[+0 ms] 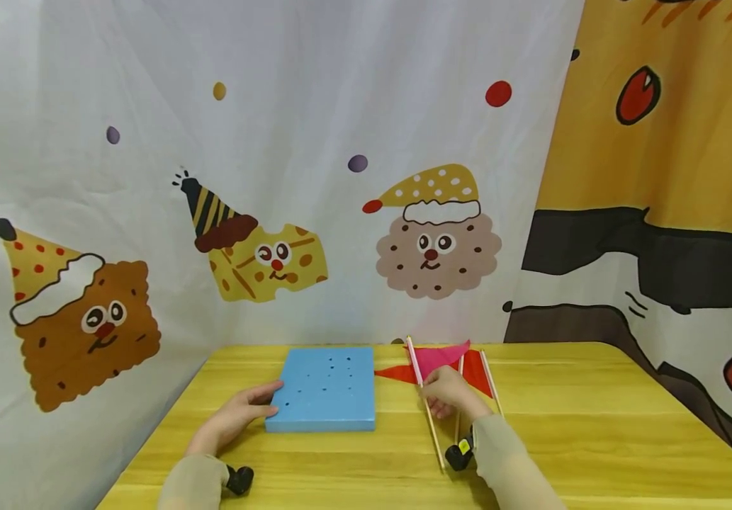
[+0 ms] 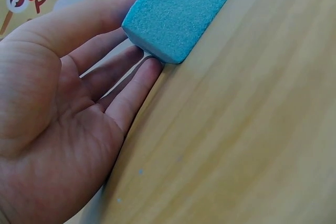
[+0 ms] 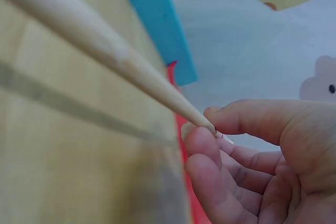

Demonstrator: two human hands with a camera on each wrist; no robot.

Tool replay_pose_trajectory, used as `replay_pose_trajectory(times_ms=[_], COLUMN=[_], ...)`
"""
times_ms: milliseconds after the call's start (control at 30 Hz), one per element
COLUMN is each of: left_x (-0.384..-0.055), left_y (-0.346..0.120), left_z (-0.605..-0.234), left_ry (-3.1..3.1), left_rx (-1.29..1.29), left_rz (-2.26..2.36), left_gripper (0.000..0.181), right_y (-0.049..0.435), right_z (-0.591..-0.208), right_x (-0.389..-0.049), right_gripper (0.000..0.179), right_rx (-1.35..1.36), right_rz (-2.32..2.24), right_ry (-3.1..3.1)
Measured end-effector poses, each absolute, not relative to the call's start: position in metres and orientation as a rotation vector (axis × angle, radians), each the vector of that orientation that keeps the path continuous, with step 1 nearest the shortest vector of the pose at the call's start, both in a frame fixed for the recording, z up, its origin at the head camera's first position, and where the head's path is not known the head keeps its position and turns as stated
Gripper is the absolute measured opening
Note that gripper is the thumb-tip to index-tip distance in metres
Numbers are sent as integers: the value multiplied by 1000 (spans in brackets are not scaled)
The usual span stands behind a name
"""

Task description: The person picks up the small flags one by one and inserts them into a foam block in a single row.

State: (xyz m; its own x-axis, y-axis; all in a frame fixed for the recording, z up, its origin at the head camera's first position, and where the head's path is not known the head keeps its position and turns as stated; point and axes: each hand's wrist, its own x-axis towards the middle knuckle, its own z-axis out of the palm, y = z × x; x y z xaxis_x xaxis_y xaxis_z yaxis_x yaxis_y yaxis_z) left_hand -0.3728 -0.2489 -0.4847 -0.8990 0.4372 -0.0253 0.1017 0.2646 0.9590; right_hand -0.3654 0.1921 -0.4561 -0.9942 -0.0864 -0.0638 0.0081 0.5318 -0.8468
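Note:
A flat light-blue foam block point(image 1: 327, 407) with several small holes in its top lies on the table. My left hand point(image 1: 238, 419) rests at its left side, and the fairly straight fingers point(image 2: 134, 80) touch the block's end. My right hand point(image 1: 451, 392) pinches a thin wooden stick point(image 3: 115, 51) between thumb and fingertips. The stick belongs to a pink triangular flag point(image 1: 440, 355) and is raised at a slant. Beside and under that hand lie a red flag point(image 1: 397, 373) pointing left and another red flag point(image 1: 479, 370) with its stick to the right.
The yellow wood-grain table point(image 1: 595, 425) reaches back to a white cloth point(image 1: 314, 142) printed with cartoon biscuits and cheese. A dark wrist camera point(image 1: 240, 480) sits on the left sleeve, and another camera point(image 1: 460, 453) on the right.

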Motion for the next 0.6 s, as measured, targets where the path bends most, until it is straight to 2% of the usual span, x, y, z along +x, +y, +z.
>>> replay_pose_trajectory(times_ms=[600], left_x=[-372], left_y=[-251], left_z=[-485], left_ry=[2247], left_rx=[506], left_rz=[1670], left_gripper=[67], right_y=[189], right_z=[-386], right_x=[-365], right_gripper=[17], right_rx=[-181], right_rz=[-1483], right_ry=[2722])
